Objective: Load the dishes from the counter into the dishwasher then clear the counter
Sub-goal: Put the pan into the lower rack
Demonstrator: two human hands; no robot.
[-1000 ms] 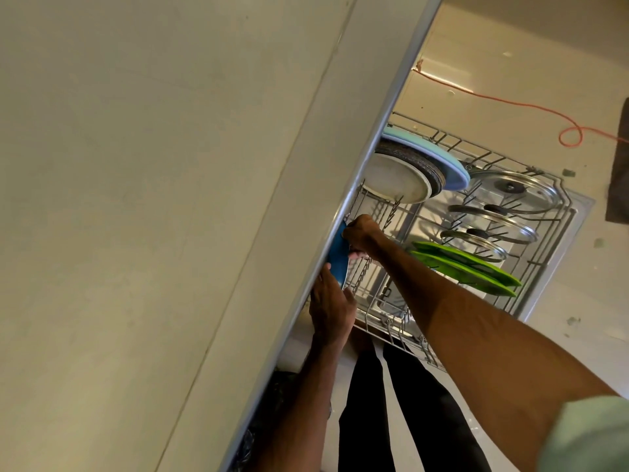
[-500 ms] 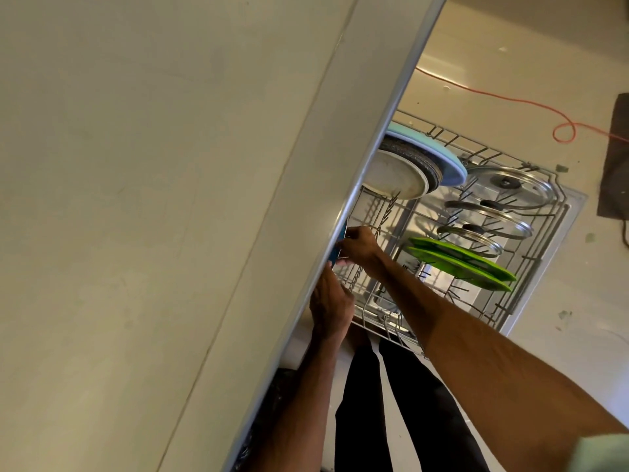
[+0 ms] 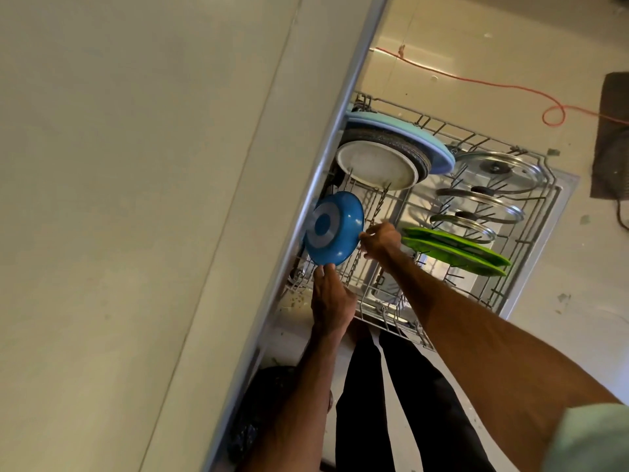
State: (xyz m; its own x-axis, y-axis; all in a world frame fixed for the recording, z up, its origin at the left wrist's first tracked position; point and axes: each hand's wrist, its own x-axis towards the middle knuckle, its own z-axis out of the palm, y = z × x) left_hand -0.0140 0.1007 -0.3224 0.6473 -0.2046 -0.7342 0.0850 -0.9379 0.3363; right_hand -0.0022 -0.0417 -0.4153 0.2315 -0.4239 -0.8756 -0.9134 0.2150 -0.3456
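Note:
A blue pan (image 3: pixel 335 229), its grey-ringed underside facing me, stands on edge at the near left of the pulled-out dishwasher rack (image 3: pixel 520 253), just under the counter edge. My left hand (image 3: pixel 330 298) grips its lower rim. My right hand (image 3: pixel 379 238) pinches its right rim. Further back in the rack stand a white plate (image 3: pixel 376 166), a dark plate and a light blue plate (image 3: pixel 408 137). Two green plates (image 3: pixel 456 250) and three glass lids (image 3: pixel 497 170) fill the right side.
The pale counter top (image 3: pixel 136 199) fills the left half, its metal edge (image 3: pixel 326 165) hanging over the rack. An orange cable (image 3: pixel 510 88) runs across the floor beyond the dishwasher. A dark mat (image 3: pixel 612 137) lies at the far right. My legs (image 3: pixel 391 403) stand below the rack.
The blue pan has come out from under the counter edge and is now mostly in view, upright in the rack. Both hands have shifted right with it.

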